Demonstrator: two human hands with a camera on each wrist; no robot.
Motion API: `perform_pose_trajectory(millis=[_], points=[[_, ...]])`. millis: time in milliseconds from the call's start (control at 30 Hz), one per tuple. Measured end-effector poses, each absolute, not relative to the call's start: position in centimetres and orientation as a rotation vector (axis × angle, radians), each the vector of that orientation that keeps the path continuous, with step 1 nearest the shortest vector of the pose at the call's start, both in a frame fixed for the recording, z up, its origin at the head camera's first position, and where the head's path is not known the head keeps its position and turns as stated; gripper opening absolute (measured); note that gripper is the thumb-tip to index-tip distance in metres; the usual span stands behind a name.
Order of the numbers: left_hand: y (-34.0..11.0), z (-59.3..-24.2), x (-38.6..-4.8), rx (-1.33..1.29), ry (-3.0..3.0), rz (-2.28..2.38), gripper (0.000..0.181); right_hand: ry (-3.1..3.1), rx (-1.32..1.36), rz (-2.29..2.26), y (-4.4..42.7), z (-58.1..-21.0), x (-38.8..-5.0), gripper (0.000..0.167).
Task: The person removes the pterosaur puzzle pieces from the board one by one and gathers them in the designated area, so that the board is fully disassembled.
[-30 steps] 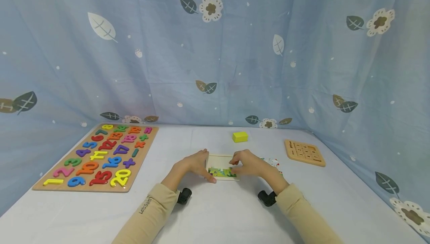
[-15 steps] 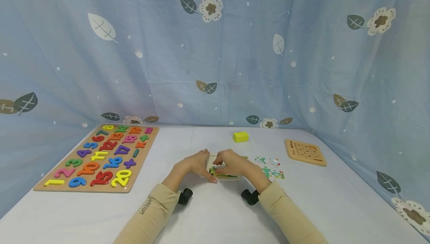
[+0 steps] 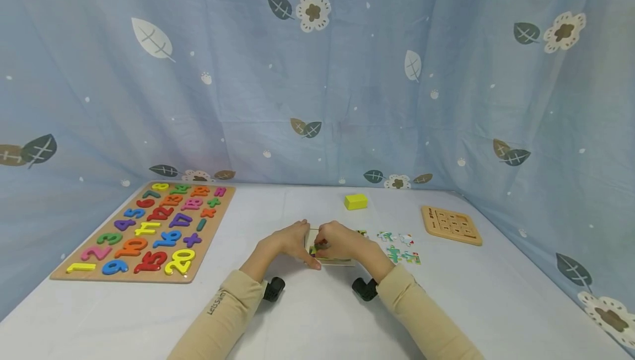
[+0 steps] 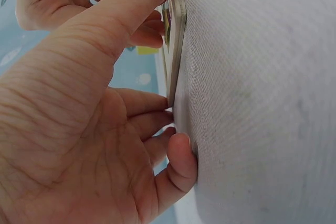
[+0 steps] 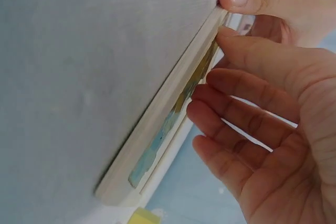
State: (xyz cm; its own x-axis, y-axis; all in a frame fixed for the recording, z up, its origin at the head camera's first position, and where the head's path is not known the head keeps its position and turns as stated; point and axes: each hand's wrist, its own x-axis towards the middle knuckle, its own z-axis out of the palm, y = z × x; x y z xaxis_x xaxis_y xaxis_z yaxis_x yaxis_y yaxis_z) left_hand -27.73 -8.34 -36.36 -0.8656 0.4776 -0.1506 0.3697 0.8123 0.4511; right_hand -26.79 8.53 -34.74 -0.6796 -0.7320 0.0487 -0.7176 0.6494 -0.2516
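Note:
A shallow wooden puzzle tray (image 3: 338,262) lies on the white cloth in front of the person, with picture pieces (image 5: 167,126) along its near side. My left hand (image 3: 289,240) holds the tray at its left end, thumb at the near corner and fingers at the far side. Over the tray's left part, my right hand (image 3: 339,240) pinches a small puzzle piece (image 3: 321,244) with thumb and fingers curled; the fingers mostly hide it. In the right wrist view the right thumb tip touches down by the row of pieces, close to the left thumb.
Loose puzzle pieces (image 3: 403,253) lie right of the tray, and another piece (image 3: 363,233) shows by its far right corner. A yellow block (image 3: 355,202) stands behind. A number board (image 3: 144,233) lies left, a small wooden number board (image 3: 451,225) right. A patterned curtain (image 3: 317,90) hangs behind.
My right hand has moved left across the tray, from its right side to its left part, uncovering the loose pieces; its fingers then curled a little more. The left hand stays in place.

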Motion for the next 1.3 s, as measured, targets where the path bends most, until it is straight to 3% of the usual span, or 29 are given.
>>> perform_pose_trajectory(millis=[1300], points=[[-8.29, -36.3, -27.68, 0.67, 2.735, 0.611, 0.111, 2.885, -1.279, -0.325, 8.13, -34.38, -26.57, 0.016]])
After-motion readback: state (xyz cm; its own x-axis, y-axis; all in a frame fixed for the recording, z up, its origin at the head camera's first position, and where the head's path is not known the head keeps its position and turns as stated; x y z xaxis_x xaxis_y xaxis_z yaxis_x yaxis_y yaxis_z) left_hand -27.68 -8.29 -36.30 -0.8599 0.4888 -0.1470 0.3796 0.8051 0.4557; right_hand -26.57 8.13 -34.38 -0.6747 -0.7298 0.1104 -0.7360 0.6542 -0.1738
